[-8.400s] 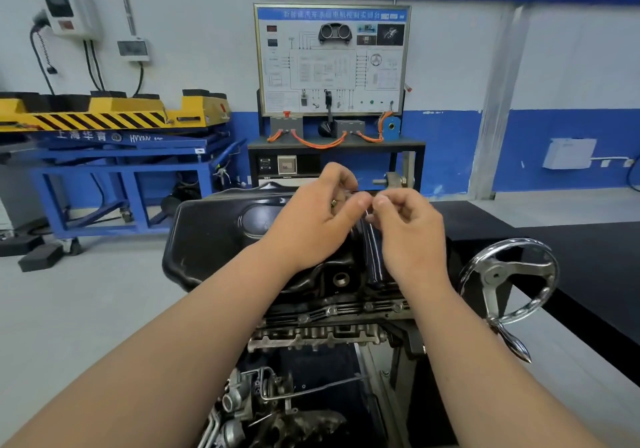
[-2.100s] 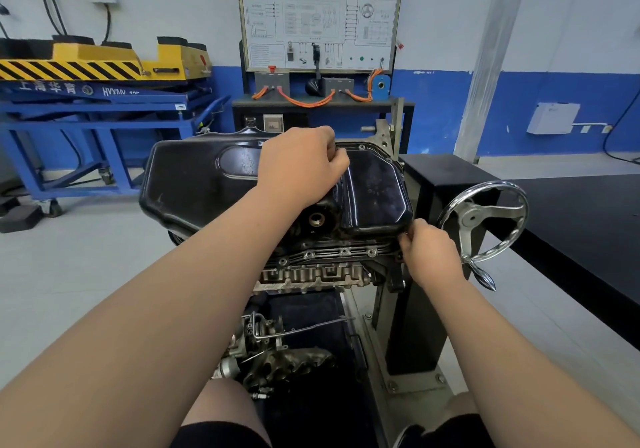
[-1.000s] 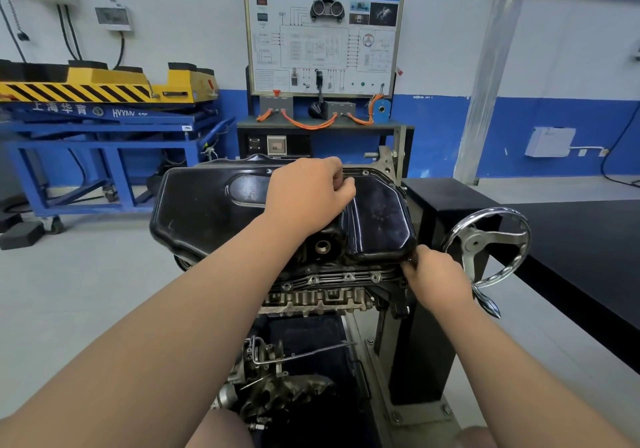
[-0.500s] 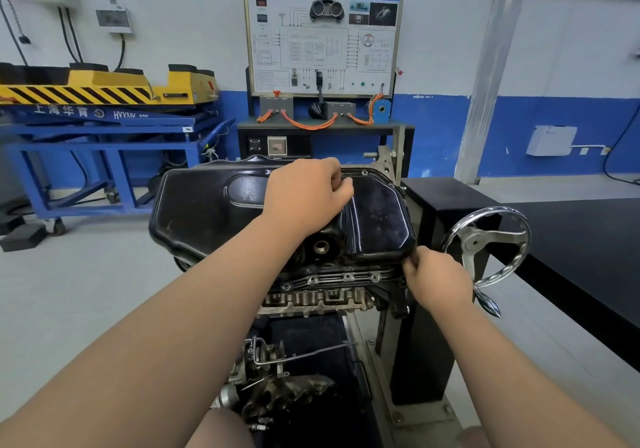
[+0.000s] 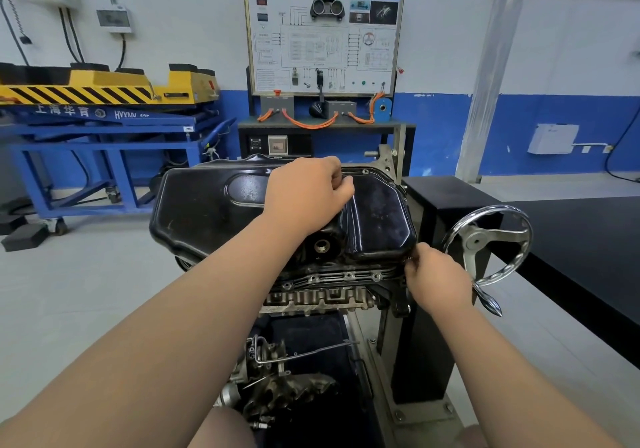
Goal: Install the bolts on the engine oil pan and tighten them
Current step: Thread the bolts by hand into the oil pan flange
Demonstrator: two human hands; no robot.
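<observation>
The black oil pan (image 5: 207,212) lies on top of the upturned engine (image 5: 322,298) on a stand. My left hand (image 5: 306,191) rests on the pan's top near its far rim. Its fingers are curled into a fist round the spare bolts, which are hidden inside it. My right hand (image 5: 438,279) is at the pan's near right corner, where its fingertips pinch a small bolt (image 5: 409,258) at the flange. Several bolt heads sit along the near flange (image 5: 348,276). The open drain hole (image 5: 322,246) faces me.
A chrome handwheel (image 5: 485,239) on the black stand post (image 5: 446,205) is just right of my right hand. A black bench (image 5: 588,233) runs along the right. A blue and yellow lift (image 5: 104,125) and a training board (image 5: 323,35) stand behind.
Earlier both hands met above the pan and my right hand took a bolt from my left. My right hand then dropped to the near right corner. Over the last second both hands have hardly moved.
</observation>
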